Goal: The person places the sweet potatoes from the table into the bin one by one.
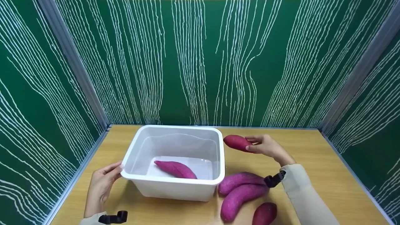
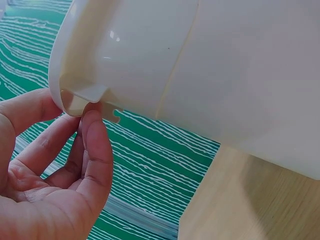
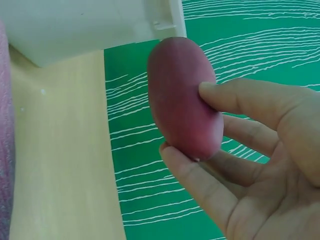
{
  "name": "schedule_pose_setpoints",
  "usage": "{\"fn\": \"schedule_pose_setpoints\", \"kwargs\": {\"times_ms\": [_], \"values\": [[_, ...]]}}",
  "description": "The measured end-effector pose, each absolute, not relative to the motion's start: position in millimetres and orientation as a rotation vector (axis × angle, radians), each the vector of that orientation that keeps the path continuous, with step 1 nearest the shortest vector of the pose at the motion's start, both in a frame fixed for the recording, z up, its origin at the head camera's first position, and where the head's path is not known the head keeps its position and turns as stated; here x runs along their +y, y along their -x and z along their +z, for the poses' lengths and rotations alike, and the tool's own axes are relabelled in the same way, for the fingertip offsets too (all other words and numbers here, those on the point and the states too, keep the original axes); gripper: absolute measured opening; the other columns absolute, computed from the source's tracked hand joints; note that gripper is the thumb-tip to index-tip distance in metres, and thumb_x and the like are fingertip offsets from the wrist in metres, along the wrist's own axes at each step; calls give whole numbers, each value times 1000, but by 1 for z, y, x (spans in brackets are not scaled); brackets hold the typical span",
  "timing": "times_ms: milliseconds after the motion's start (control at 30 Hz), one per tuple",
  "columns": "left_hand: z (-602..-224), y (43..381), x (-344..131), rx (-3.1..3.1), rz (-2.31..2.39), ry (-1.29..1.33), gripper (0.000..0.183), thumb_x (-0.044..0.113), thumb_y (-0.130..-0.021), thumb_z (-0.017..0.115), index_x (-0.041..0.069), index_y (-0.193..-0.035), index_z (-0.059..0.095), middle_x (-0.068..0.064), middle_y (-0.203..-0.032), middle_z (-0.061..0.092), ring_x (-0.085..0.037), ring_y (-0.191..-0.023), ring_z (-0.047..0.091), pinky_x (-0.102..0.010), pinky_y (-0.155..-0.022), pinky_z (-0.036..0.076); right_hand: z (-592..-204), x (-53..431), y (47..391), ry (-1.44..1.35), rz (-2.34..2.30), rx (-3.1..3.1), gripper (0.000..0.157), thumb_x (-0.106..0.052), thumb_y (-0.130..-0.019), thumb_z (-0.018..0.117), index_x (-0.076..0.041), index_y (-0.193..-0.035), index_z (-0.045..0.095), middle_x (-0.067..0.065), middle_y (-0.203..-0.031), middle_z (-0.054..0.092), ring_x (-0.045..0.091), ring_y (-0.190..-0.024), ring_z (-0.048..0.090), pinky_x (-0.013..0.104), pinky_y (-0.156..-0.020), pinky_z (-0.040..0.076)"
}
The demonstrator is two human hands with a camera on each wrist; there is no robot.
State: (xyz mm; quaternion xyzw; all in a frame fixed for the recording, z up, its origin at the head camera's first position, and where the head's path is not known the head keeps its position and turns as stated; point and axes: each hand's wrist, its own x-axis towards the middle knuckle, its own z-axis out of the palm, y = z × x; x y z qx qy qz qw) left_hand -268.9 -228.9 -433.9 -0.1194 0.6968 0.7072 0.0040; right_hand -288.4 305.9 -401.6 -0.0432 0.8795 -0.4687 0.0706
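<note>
My right hand (image 1: 265,146) pinches a dark red sweet potato (image 1: 236,142) between thumb and fingertips, just outside the right rim of a white plastic bin (image 1: 175,190). In the right wrist view the same sweet potato (image 3: 182,100) is held at one end, its other end overlapping the bin's corner. The left hand (image 1: 101,184) grips the bin's rim at the left; in the left wrist view its fingers (image 2: 97,150) pinch the rim's corner (image 2: 75,102). Inside the bin, a single purple sweet potato (image 1: 176,169) lies on the floor.
Two curved purple sweet potatoes (image 1: 240,195) lie side by side on the wooden table (image 1: 328,175), right of the bin. Nearer the front edge is another dark red one (image 1: 265,214). Green panels with white wavy lines (image 1: 193,62) enclose the back and sides.
</note>
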Motion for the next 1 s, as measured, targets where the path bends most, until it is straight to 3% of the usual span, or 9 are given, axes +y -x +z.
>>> {"fn": "schedule_pose_setpoints", "kwargs": {"times_ms": [233,467,700,1000], "values": [[-435,270,-228,2155,2244,374,24,11,-87,71,6,-111,71,9,-96,69,-4,-88,65,-21,-82,55,-391,303,285,141,-1487,2636,55,-17,-88,68,4,-136,50,28,-127,58,22,-103,66,24,-83,56],[-435,270,-230,2157,2233,382,25,14,-87,71,8,-111,71,10,-97,70,-3,-88,65,-21,-82,55,-381,294,286,199,-1564,2629,53,-14,-89,67,2,-137,50,26,-129,58,24,-104,66,31,-85,57],[-437,270,-228,2158,2275,357,12,8,-87,69,17,-93,74,12,-90,70,-4,-87,66,-21,-82,56,-371,286,285,216,-1527,2677,52,-18,-89,68,-1,-136,52,23,-123,62,22,-103,65,25,-82,56],[-435,269,-230,2162,2230,391,20,15,-86,73,14,-106,74,11,-94,69,-3,-88,65,-20,-81,55,-361,268,285,207,-1492,2705,53,-22,-88,69,-4,-135,54,21,-121,64,27,-106,65,31,-84,56]]}}
